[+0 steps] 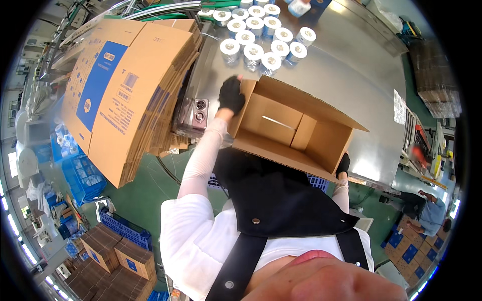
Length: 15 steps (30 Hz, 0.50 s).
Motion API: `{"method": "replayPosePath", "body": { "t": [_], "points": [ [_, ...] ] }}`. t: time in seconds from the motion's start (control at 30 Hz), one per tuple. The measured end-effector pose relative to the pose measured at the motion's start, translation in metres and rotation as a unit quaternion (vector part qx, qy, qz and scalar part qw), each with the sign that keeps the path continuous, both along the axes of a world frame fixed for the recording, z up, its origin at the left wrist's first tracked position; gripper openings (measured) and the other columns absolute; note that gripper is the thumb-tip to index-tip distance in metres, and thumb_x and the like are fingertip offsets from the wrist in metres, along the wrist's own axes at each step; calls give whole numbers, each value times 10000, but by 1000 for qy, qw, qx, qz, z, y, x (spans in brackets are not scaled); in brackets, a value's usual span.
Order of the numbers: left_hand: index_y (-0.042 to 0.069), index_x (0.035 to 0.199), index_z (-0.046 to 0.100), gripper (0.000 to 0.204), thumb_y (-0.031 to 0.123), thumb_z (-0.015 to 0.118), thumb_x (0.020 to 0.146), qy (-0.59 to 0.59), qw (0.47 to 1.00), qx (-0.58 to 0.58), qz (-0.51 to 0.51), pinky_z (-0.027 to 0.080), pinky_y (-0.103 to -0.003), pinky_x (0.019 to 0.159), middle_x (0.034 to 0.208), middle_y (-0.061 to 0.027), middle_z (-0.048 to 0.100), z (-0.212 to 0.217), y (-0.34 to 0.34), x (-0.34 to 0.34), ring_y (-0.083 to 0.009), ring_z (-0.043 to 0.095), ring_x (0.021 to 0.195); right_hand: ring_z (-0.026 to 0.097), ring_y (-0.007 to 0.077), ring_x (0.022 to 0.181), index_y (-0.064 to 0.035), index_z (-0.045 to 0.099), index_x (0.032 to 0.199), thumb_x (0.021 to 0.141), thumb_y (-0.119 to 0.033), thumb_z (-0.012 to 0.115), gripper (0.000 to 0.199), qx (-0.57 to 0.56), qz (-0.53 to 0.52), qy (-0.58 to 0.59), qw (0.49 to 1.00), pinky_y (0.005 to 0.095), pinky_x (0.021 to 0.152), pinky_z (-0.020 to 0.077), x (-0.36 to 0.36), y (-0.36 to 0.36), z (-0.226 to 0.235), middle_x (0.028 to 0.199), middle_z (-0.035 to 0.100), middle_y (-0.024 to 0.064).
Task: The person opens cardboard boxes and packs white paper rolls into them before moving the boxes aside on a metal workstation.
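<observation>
Green floor [140, 200], shiny metal worktable [346, 62], bright lights [25, 248] along the left edge

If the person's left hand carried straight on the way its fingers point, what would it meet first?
The left hand would probably meet the nearest white rolls on the metal table, though its height above the surface is unclear.

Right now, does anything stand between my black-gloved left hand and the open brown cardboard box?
Nothing visible: your left hand touches the left end of the brown cardboard box; the white cylindrical rolls stand beyond it.
</observation>
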<state>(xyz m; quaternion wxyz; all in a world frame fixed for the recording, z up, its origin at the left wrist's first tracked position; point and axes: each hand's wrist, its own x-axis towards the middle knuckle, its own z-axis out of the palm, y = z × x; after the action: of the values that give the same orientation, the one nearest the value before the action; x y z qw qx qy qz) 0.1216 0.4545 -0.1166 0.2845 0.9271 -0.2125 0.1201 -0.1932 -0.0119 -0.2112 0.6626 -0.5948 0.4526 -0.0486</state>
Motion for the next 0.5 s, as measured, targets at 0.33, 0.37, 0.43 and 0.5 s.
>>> {"method": "replayPosePath", "body": {
  "t": [0.33,0.37,0.43,0.5],
  "points": [
    [53,950,659,429,454,555,837,275,898,200,-280,479,-397,781,884,-170,651,156,-114,-27,-314,614,904,620,372,852,-52,574,1077,837,-467,500,486,-405,109,290,860,428,750,472,-55,-97,48,906,653,209],
    [60,895,649,391,432,538,850,250,907,238,-242,454,-412,820,868,-160,638,144,-106,-38,-331,601,885,599,404,917,-68,535,1140,814,-496,538,538,-503,128,278,808,453,797,468,-40,-105,57,976,636,224],
    [64,936,640,368,406,538,849,209,917,228,-251,424,-406,870,879,-143,632,123,-106,-55,-313,598,886,540,414,1069,-81,489,1223,798,-527,564,621,-540,98,272,791,470,878,444,-14,-103,106,1154,568,223],
    [58,1071,584,392,371,554,836,164,925,214,-266,361,-435,946,1013,-138,603,116,-113,-67,-291,562,992,524,328,1133,-74,485,1266,814,-432,635,596,-593,71,78,799,400,928,423,14,-95,163,1219,547,181]
  ]
}}
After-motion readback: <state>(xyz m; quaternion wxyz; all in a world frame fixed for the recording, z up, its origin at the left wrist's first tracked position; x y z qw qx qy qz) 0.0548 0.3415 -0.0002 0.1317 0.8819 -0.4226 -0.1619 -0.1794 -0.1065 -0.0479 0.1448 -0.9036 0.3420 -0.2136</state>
